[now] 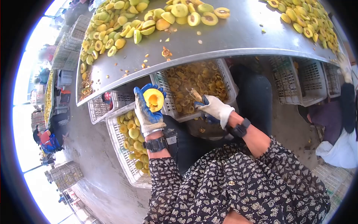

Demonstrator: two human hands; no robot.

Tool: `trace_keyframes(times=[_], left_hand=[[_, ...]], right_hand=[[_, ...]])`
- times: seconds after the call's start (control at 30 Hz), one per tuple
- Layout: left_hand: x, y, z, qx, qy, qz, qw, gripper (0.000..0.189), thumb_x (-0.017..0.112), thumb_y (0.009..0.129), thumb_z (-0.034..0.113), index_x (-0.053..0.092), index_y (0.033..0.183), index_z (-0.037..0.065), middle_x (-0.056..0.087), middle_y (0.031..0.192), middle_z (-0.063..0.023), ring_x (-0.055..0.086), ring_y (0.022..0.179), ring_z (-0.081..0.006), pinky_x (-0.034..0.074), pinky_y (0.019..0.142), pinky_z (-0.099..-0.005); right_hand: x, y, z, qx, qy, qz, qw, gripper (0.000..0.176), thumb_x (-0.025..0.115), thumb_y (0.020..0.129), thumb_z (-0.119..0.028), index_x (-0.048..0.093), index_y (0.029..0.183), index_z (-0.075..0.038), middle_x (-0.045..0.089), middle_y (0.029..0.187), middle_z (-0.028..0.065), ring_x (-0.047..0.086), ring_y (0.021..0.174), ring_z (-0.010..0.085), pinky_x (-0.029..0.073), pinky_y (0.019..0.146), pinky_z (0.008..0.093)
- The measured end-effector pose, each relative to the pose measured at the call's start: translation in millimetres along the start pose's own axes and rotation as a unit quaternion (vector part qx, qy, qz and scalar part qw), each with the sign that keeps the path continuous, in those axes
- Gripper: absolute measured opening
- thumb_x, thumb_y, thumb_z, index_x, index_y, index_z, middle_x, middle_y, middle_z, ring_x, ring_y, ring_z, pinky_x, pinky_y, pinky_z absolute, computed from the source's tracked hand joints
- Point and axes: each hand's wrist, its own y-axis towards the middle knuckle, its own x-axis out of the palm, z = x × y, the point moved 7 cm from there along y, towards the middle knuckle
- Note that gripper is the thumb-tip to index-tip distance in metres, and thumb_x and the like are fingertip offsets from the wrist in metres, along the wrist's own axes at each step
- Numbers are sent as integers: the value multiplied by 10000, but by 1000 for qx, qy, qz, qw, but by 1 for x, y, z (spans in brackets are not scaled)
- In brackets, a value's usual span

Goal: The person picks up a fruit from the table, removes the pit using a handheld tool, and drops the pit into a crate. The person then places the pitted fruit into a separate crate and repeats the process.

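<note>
My left hand [146,116], in a white and blue work glove, holds up a yellow peach half [158,98]. Its cut side faces me, with a hollow in the middle. To the right, my right hand [217,109] in a similar glove is closed around a small tool with a wooden handle [196,95]; its working end is too small to make out. Below the tool stands a white plastic crate [230,83] full of brownish-yellow fruit scraps. By my left forearm, another white crate [121,164] holds yellow-green peach halves [134,133].
A metal table [223,39] curves in front of me, its raised edge above the crates. Piles of halved peaches [147,26] lie on it, with small bits near the rim. More crates [287,80] stand beneath at right, beside another person's arm [347,108].
</note>
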Motion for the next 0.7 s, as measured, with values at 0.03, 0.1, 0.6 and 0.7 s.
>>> trace_keyframes(times=[0.03, 0.1, 0.6, 0.7], left_hand=[[-3, -3, 6, 23, 16, 3, 1000, 450, 467, 920, 438, 585, 1023, 15, 639, 939, -140, 624, 870, -288, 520, 794, -423], [3, -9, 9, 50, 51, 43, 997, 461, 469, 918, 443, 581, 1022, 9, 636, 945, -145, 621, 878, -279, 518, 791, -411], [-11, 6, -4, 23, -5, 85, 996, 410, 498, 921, 357, 567, 1067, -20, 614, 981, -118, 593, 895, -209, 503, 803, -344], [-35, 0, 31, 88, 62, -32, 994, 450, 441, 935, 363, 534, 1141, -26, 596, 1040, -116, 574, 962, -234, 458, 898, -378]], right_hand=[[6, -10, -21, -1, 0, -8, 1000, 243, 582, 863, -293, 508, 896, -63, 523, 641, 13, 457, 450, 66, 395, 382, 242], [35, -23, -42, -5, 19, -90, 996, 230, 574, 864, -267, 510, 910, -51, 511, 635, 9, 453, 452, 68, 396, 384, 243], [-6, -26, -21, -125, -393, 46, 910, 280, 539, 822, -204, 579, 936, 48, 639, 784, 223, 638, 735, 347, 492, 651, 420], [-19, -16, -14, -65, -414, 30, 907, 301, 511, 841, -238, 588, 935, 38, 636, 807, 229, 629, 773, 365, 486, 701, 432]])
